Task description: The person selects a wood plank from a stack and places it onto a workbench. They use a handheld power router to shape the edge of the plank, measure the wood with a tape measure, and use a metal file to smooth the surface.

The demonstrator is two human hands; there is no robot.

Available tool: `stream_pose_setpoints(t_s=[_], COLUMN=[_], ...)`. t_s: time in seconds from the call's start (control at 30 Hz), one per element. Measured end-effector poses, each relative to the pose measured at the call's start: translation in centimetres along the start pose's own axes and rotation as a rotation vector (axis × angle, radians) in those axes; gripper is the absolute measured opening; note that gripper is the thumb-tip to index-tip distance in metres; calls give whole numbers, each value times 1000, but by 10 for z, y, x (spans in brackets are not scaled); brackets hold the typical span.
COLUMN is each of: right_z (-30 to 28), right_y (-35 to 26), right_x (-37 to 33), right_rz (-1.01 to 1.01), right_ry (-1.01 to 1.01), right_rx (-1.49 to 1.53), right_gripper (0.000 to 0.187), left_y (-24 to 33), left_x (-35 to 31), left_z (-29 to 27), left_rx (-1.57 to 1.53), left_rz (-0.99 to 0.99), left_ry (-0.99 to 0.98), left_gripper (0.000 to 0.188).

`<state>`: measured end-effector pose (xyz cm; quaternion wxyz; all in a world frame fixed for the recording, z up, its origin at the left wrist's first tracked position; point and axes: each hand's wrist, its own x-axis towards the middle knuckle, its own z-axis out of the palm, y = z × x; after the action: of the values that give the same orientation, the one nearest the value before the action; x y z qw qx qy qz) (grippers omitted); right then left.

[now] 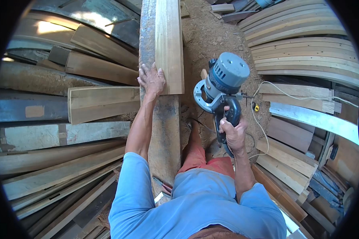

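In my right hand (233,133) is a grey router (229,71), gripped by its black handle. Its round motor housing points up and its ring-shaped base faces left, away from any wood. My left hand (151,81) rests with fingers spread at the left edge of a pale wooden board (169,51). That board lies lengthwise on a worn, narrow workbench beam (166,135), its near end a little beyond my left wrist. Whether a bit sits in the router cannot be made out.
Planks (103,103) are stacked along the left. More curved boards (299,51) pile up at the right, beside a pale cord (263,131) and a small yellow-and-black object (256,108). Sawdust covers the floor (207,36). Some hand tools (162,185) lie on the beam near me.
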<state>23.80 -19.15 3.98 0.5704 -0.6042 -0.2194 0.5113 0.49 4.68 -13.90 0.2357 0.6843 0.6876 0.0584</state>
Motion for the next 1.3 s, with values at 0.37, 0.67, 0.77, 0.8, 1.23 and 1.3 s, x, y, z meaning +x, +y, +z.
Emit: stream_pose_setpoints(t_s=[0.37,0.67,0.77,0.8,1.23,1.3], right_z=[43,87,95,93,109,112], right_y=[30,105,130,135,120,118], right_x=[-4,-43,-43,-43,-4,7], right_rz=[-110,-102,-228,-222,-228,-255], right_ry=[-107,-80,-108,-113,-64,-55], right_rx=[-57,-255,-365,-366,-348,-358], right_gripper=[32,33,30,27,23,24], left_y=[-7,-10,-14,-16,-16,-16], left_x=[6,4,4,4,2,2], left_z=[4,11,15,17,16,17], left_rx=[11,-55,-67,-78,-166,-162], left_rz=[44,70,80,86,112,113], left_ry=[15,60,103,121,201,198], left_gripper=[60,57,55,54,54,54])
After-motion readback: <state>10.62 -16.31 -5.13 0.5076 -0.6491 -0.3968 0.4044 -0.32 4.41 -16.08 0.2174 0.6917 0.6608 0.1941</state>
